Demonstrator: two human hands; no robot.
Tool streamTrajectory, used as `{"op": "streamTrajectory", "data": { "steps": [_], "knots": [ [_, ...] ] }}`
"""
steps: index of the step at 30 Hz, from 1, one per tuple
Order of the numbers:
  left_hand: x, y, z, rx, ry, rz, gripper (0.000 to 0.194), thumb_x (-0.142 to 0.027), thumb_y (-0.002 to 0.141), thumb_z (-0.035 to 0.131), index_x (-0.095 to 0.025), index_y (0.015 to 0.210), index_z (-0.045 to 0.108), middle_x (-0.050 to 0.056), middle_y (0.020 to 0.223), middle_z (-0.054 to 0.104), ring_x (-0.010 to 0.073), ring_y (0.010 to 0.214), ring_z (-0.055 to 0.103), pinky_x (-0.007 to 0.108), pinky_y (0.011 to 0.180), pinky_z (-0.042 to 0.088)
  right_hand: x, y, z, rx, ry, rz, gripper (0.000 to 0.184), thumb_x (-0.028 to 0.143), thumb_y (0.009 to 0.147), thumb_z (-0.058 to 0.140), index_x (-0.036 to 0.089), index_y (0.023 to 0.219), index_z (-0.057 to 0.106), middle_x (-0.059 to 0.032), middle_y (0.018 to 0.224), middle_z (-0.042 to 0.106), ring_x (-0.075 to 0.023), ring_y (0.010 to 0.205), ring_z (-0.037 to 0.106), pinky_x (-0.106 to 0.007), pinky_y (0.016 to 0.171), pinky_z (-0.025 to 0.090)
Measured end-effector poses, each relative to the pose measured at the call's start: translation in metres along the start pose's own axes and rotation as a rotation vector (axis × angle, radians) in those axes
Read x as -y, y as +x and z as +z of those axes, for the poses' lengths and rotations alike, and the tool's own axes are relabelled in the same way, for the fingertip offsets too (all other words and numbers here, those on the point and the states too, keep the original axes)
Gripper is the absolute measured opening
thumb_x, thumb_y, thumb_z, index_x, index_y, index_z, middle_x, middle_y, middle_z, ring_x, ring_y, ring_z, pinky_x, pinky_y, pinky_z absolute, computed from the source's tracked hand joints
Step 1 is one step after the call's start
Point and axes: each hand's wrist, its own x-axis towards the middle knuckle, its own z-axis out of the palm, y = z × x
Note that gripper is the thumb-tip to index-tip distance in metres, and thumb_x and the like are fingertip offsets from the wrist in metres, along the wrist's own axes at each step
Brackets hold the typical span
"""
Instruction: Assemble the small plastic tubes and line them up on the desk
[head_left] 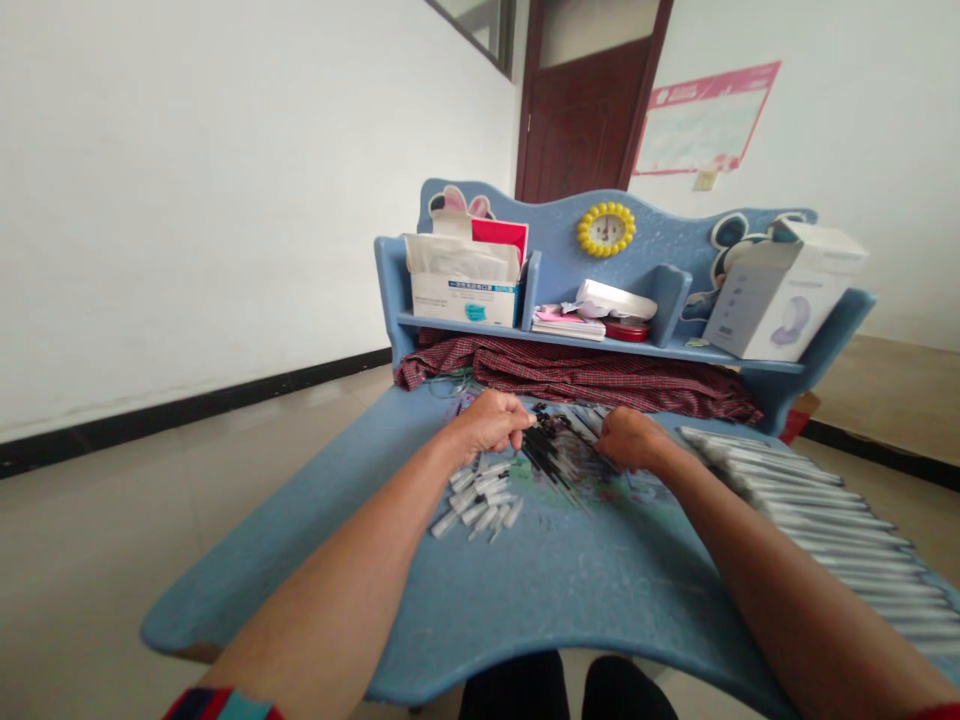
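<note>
My left hand (493, 422) is closed in a pinch at the left side of a pile of thin black sticks like pen refills (551, 460). Something small and pale shows at its fingertips, too small to name. My right hand (631, 438) has its fingers curled together at the right side of the pile, beside some slim clear-and-grey sticks (585, 420). What those fingers hold is hidden. Below my left hand lies a heap of short whitish pen-cap-like tubes (480, 500). Right of my right forearm, many long translucent pen-like tubes (832, 530) lie side by side.
The blue desk (300, 540) has a raised back shelf (480, 328). A folded checked cloth (585, 380) lies beneath it. On the shelf stand an opened mask box (461, 295), a white carton (780, 295), papers (566, 325) and a red tin (627, 329). A yellow-rimmed clock (606, 230) sits above.
</note>
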Motion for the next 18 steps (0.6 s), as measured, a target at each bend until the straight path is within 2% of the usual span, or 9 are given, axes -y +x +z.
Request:
{"op": "streamTrajectory", "data": {
  "steps": [2, 4, 7, 12, 15, 18],
  "knots": [
    [-0.001, -0.001, 0.001, 0.007, -0.002, 0.002, 0.021, -0.030, 0.074, 0.057, -0.015, 0.061, 0.053, -0.001, 0.044, 0.054, 0.0048, 0.031, 0.034, 0.019, 0.035, 0.019, -0.001, -0.001, -0.001, 0.019, 0.066, -0.006, 0.018, 0.022, 0.070, 0.051, 0.014, 0.058, 0.062, -0.0092, 0.055, 0.064, -0.0168, 0.047, 0.060, -0.023, 0.046, 0.040],
    [-0.002, -0.001, 0.003, 0.011, -0.015, -0.002, 0.021, -0.030, 0.073, 0.058, -0.015, 0.060, 0.052, -0.001, 0.044, 0.054, 0.0046, 0.031, 0.034, 0.018, 0.034, 0.019, -0.001, -0.003, 0.000, -0.018, 0.143, -0.050, 0.018, 0.023, 0.070, 0.051, 0.015, 0.058, 0.061, -0.0056, 0.051, 0.062, -0.0129, 0.042, 0.056, -0.021, 0.043, 0.037],
    [-0.001, 0.001, 0.007, 0.014, -0.069, -0.017, 0.019, -0.028, 0.073, 0.058, -0.015, 0.061, 0.053, -0.001, 0.044, 0.054, 0.0045, 0.030, 0.034, 0.018, 0.034, 0.017, 0.004, -0.010, 0.002, -0.069, 0.314, -0.199, 0.017, 0.026, 0.072, 0.051, 0.015, 0.063, 0.059, -0.0010, 0.047, 0.058, -0.0090, 0.038, 0.050, -0.018, 0.040, 0.033],
    [0.001, 0.004, 0.015, -0.012, -0.258, -0.105, 0.019, -0.027, 0.074, 0.058, -0.013, 0.062, 0.053, 0.000, 0.047, 0.055, 0.0032, 0.029, 0.033, 0.018, 0.032, 0.016, 0.025, -0.027, 0.003, -0.031, 0.579, -0.416, 0.018, 0.029, 0.074, 0.051, 0.015, 0.065, 0.056, 0.0024, 0.046, 0.054, -0.0064, 0.037, 0.044, -0.017, 0.038, 0.031],
    [0.000, 0.004, 0.016, -0.011, -0.399, -0.122, 0.020, -0.024, 0.073, 0.060, -0.013, 0.060, 0.051, 0.000, 0.049, 0.055, 0.0025, 0.030, 0.034, 0.016, 0.033, 0.017, 0.030, -0.031, 0.002, 0.015, 0.646, -0.463, 0.024, 0.035, 0.077, 0.051, 0.015, 0.064, 0.054, 0.0026, 0.046, 0.053, -0.0062, 0.037, 0.043, -0.017, 0.038, 0.031],
    [-0.002, 0.005, 0.012, -0.060, -0.502, -0.093, 0.017, -0.022, 0.072, 0.061, -0.013, 0.062, 0.050, 0.000, 0.050, 0.055, 0.0020, 0.031, 0.034, 0.015, 0.033, 0.018, 0.022, -0.025, 0.001, 0.024, 0.591, -0.407, 0.038, 0.047, 0.082, 0.042, 0.016, 0.063, 0.052, 0.0001, 0.048, 0.055, -0.0079, 0.037, 0.046, -0.019, 0.039, 0.034]
  ]
}}
